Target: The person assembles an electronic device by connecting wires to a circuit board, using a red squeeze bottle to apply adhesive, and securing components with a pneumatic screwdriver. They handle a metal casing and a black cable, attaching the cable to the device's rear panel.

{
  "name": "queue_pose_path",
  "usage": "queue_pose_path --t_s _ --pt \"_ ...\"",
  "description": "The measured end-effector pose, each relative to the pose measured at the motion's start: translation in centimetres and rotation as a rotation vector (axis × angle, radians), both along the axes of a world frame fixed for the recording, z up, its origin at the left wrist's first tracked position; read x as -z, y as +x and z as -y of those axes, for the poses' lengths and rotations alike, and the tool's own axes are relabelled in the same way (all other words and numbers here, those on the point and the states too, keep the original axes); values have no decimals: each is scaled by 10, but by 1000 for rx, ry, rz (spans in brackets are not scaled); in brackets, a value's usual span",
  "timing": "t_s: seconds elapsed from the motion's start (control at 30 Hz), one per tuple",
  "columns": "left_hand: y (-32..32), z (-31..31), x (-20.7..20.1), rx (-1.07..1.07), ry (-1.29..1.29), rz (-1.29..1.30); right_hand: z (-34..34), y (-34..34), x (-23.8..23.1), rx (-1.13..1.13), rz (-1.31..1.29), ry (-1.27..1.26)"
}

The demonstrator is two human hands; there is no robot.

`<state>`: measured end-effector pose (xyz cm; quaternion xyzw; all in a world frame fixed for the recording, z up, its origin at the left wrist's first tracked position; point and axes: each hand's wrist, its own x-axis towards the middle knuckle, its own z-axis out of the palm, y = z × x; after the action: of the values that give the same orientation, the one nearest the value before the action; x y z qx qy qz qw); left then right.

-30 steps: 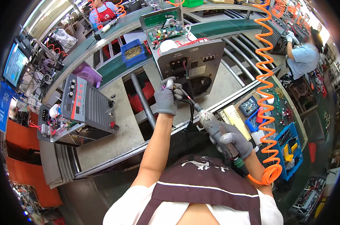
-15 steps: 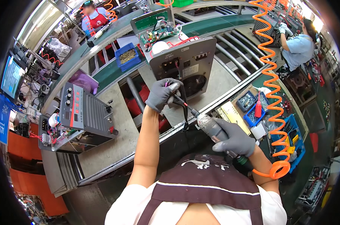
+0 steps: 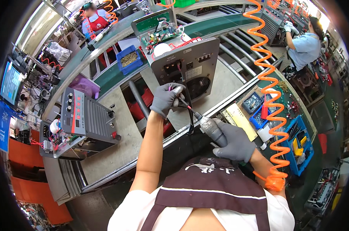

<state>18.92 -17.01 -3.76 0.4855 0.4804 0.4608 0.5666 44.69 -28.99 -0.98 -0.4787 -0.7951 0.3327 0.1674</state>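
Observation:
My left hand point(image 3: 166, 100), in a grey glove, is closed with its fingers pinched together at the bit end of a power screwdriver point(image 3: 212, 130). What lies between those fingers is mostly hidden; a small purple bit shows at them. A black cable point(image 3: 190, 120) hangs beside this hand and over the bench edge. My right hand point(image 3: 238, 142), also gloved, grips the screwdriver's body, its slim shaft slanting up to the left fingertips. Just beyond stands a machine with a grey rear panel point(image 3: 186, 65), its fan grille and sockets facing me, circuit boards point(image 3: 164, 34) exposed behind.
A second machine point(image 3: 91, 115) with a ribbed side stands at left. Blue bins of small parts point(image 3: 253, 103) and a blue tool tray point(image 3: 299, 148) lie at right. An orange coiled hose point(image 3: 265, 65) hangs there. Rollers point(image 3: 240, 50) run behind; two people work farther off.
The orange hose has swung left, and its lower coil has dropped. My right hand and the screwdriver have shifted slightly left. My left hand stays at the bit end.

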Motion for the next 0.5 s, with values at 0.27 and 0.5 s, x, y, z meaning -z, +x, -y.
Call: queue_pose_path --t_s 0.27,0.5 --pt "3 -7 20 -81 -48 529 -8 -6 16 29 -696 -532" --pt "-5 -14 27 6 -55 793 -11 2 1 40 -749 -707"
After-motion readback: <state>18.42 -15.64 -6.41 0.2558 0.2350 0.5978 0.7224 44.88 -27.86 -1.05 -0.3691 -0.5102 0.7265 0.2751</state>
